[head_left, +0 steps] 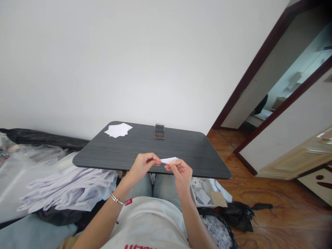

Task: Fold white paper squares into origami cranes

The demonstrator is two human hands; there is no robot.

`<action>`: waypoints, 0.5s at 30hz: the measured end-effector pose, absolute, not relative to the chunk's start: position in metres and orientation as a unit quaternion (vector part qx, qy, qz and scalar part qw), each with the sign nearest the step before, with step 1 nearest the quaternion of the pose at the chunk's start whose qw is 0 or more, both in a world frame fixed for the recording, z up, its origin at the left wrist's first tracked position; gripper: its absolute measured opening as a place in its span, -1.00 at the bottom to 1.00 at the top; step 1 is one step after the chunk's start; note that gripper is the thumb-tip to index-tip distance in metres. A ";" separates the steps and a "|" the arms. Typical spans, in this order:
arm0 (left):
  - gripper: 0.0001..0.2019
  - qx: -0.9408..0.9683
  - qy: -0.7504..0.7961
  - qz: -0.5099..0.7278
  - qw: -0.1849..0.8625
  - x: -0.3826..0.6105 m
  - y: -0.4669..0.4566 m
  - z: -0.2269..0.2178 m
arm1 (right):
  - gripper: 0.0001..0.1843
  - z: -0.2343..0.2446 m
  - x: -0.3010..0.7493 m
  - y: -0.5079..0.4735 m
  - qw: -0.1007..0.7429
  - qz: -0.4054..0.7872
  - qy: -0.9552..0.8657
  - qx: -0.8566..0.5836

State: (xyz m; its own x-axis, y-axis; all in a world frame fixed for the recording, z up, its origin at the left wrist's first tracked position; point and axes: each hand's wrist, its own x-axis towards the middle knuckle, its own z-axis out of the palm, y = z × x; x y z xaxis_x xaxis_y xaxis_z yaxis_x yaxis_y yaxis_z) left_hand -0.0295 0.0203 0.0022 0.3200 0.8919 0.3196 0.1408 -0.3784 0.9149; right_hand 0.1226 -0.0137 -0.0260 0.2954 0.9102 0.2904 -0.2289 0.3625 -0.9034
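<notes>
Over the near edge of the dark table point(135, 147), a small folded piece of white paper point(169, 160) is held between both hands. My left hand point(145, 164) pinches its left, pointed tip between thumb and fingers. At the right, my right hand point(181, 170) grips the paper's lower right side with thumb and fingertips. Part of the fold is hidden behind the right fingers. A loose stack of white paper sheets point(118, 130) lies at the table's far left corner.
A phone point(159, 131) leans upright at the table's back. On the left lies a heap of white cloth or paper point(75, 188). A box point(204, 193) with paper pieces and a black-lined bin point(219, 230) of paper scraps stand at lower right. A black bag point(240, 215) lies on the wooden floor.
</notes>
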 end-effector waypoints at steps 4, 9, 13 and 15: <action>-0.90 0.674 0.380 0.459 0.435 -0.026 0.018 0.001 | -0.83 -0.025 0.122 -0.015 0.701 0.394 -0.433 -0.407; -0.78 0.587 0.363 0.514 0.510 -0.020 0.015 -0.002 | -0.81 -0.023 0.121 -0.016 0.712 0.377 -0.424 -0.413; -0.68 0.558 0.349 0.484 0.577 -0.015 0.014 -0.005 | -0.81 -0.023 0.121 -0.016 0.715 0.378 -0.427 -0.404; -0.74 0.560 0.343 0.478 0.583 -0.013 0.014 -0.005 | -0.82 -0.024 0.121 -0.016 0.715 0.381 -0.429 -0.399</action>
State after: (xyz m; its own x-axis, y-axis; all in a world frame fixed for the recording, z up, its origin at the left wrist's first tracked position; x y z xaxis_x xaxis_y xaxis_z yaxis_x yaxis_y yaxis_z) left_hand -0.0133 0.0141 -0.0054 0.3071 0.9419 0.1360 -0.1724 -0.0855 0.9813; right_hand 0.1211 -0.0161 -0.0236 0.3420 0.8876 0.3086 -0.2031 0.3905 -0.8979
